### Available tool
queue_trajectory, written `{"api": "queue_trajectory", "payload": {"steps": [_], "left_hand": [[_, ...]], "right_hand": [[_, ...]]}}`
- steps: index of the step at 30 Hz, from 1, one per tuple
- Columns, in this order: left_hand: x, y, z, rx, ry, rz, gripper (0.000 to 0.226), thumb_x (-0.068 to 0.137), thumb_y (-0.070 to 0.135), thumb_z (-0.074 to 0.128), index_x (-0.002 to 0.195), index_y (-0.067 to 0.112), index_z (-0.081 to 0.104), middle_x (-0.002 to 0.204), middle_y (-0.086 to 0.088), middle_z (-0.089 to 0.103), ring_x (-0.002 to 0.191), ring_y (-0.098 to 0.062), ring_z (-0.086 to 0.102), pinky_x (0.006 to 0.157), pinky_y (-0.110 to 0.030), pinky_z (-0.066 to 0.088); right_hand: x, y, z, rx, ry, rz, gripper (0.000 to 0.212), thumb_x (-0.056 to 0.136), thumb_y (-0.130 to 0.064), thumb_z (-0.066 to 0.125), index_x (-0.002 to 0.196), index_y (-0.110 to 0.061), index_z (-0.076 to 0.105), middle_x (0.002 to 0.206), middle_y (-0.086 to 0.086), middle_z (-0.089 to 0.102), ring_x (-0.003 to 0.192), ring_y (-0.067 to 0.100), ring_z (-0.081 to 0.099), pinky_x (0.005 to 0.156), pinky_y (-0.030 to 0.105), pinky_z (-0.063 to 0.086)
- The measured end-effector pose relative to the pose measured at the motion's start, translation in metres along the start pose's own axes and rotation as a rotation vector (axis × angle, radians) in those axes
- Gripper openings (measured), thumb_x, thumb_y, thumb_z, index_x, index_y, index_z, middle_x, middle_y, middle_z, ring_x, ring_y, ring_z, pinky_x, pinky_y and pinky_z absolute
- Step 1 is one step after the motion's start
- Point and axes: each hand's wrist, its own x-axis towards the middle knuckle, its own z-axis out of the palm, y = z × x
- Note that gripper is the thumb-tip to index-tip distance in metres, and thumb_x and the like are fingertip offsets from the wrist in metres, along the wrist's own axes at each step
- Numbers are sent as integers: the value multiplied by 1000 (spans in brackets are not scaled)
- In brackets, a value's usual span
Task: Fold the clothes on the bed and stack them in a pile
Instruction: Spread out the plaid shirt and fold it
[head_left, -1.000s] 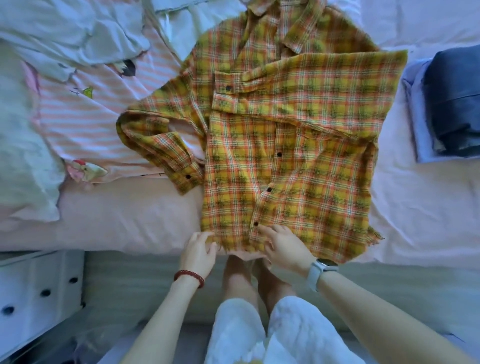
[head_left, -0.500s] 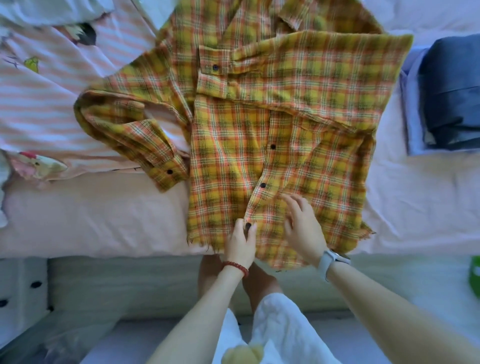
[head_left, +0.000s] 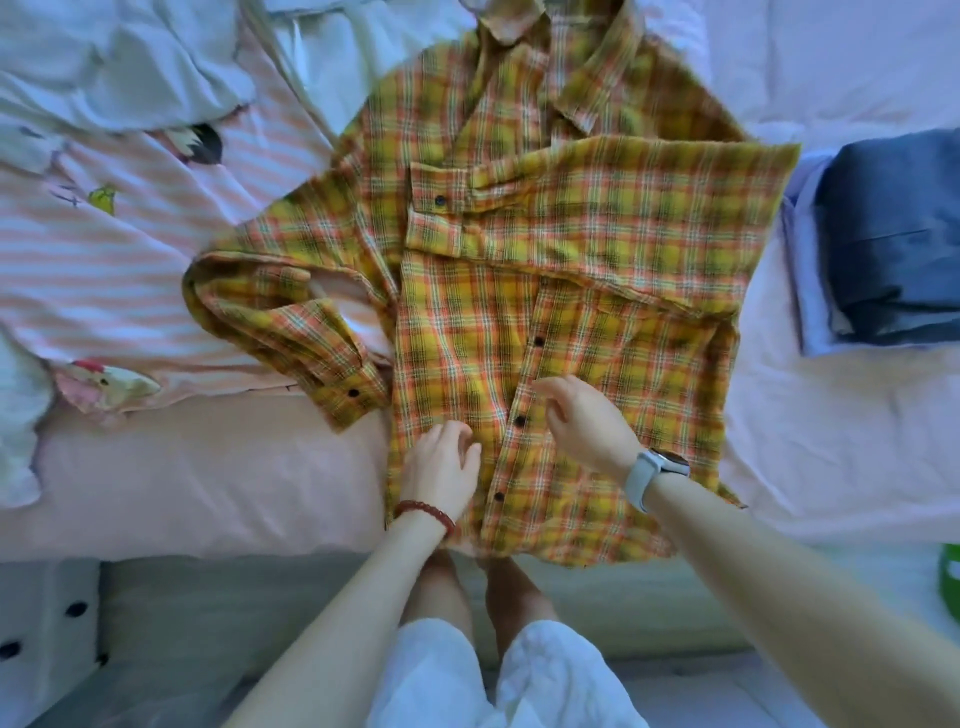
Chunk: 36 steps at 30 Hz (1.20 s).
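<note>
A person's left hand (head_left: 441, 467) and right hand (head_left: 584, 426), fingers relaxed and gripping nothing, are resting on the lower front of a yellow plaid shirt (head_left: 561, 270) lying on the bed (head_left: 208, 467); folded dark clothes (head_left: 893, 234) are sitting at three o'clock.

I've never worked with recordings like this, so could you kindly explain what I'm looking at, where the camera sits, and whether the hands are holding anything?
There is no machine here: a person wears a wide-angle camera on the head, looking down at their own two hands. The left hand, with a bead bracelet, and the right hand, with a watch, are over the lower front of a plaid shirt spread on the bed. Both hands look relaxed; neither grips anything. One sleeve is folded across the chest, the other lies bent at the side. A striped garment lies to the left, and a folded pile sits to the right.
</note>
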Motion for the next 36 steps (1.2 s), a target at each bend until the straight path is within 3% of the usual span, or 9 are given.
{"api": "queue_trajectory", "payload": {"steps": [5, 9, 13, 17, 21, 23, 30, 34, 36], "left_hand": [[84, 44, -70, 88, 153, 271, 26, 95, 24, 48, 113, 9, 58, 110, -5, 60, 105, -23, 52, 91, -35, 41], [160, 75, -116, 157, 260, 404, 27, 94, 23, 50, 114, 8, 58, 112, -8, 60, 107, -24, 51, 92, -34, 37], [221, 95, -141, 289, 324, 489, 30, 94, 26, 48, 118, 11, 57, 119, -6, 57, 112, -22, 48, 91, -35, 37], [262, 102, -147, 402, 369, 475, 46, 92, 34, 48, 136, 20, 43, 142, -5, 40, 133, -23, 30, 105, -41, 23], [286, 98, -141, 549, 236, 421, 60, 93, 50, 34, 147, 30, 16, 157, -1, 9, 143, -23, 3, 111, -50, 5], [293, 95, -138, 579, 205, 417, 60, 93, 54, 30, 147, 33, 13, 157, -1, 3, 143, -24, -2, 111, -52, -1], [302, 92, -138, 592, 151, 409, 55, 93, 56, 23, 145, 40, 16, 157, -1, 0, 143, -24, -6, 107, -51, -12], [295, 93, -146, 532, 132, 418, 53, 96, 49, 28, 146, 35, 20, 157, -3, 8, 143, -23, -1, 111, -49, -7], [286, 93, -152, 462, 188, 439, 50, 95, 40, 37, 143, 29, 30, 154, -5, 20, 143, -22, 8, 112, -47, -1]], "right_hand": [[66, -14, -71, -26, 271, -72, 34, 98, -12, 37, 129, -10, 50, 112, 5, 55, 97, 22, 55, 70, 31, 48], [133, -14, -124, -230, 341, -157, 35, 98, -10, 36, 129, -13, 51, 115, 6, 54, 102, 24, 52, 67, 37, 49], [206, -5, -168, -432, 321, -168, 39, 98, -9, 38, 134, -18, 48, 130, 5, 49, 114, 26, 45, 76, 38, 49], [262, -4, -194, -562, 253, -134, 42, 99, -18, 40, 140, -25, 38, 141, 0, 41, 111, 24, 52, 74, 37, 52], [286, -4, -207, -666, 158, -63, 28, 95, -17, 42, 118, -20, 58, 113, 2, 54, 84, 24, 58, 58, 31, 44], [288, -3, -214, -557, 227, -84, 23, 96, -15, 43, 110, -17, 61, 108, 3, 54, 82, 27, 58, 59, 33, 43], [291, -14, -211, -319, 437, -148, 26, 100, -16, 38, 113, -7, 59, 112, 9, 53, 83, 31, 57, 69, 41, 49], [304, -23, -208, -232, 541, -64, 26, 99, -13, 39, 114, -6, 59, 116, 12, 51, 86, 35, 56, 72, 43, 47], [311, -27, -204, -185, 477, 42, 29, 96, -8, 41, 122, -7, 54, 127, 14, 46, 95, 38, 55, 76, 42, 48]]}}
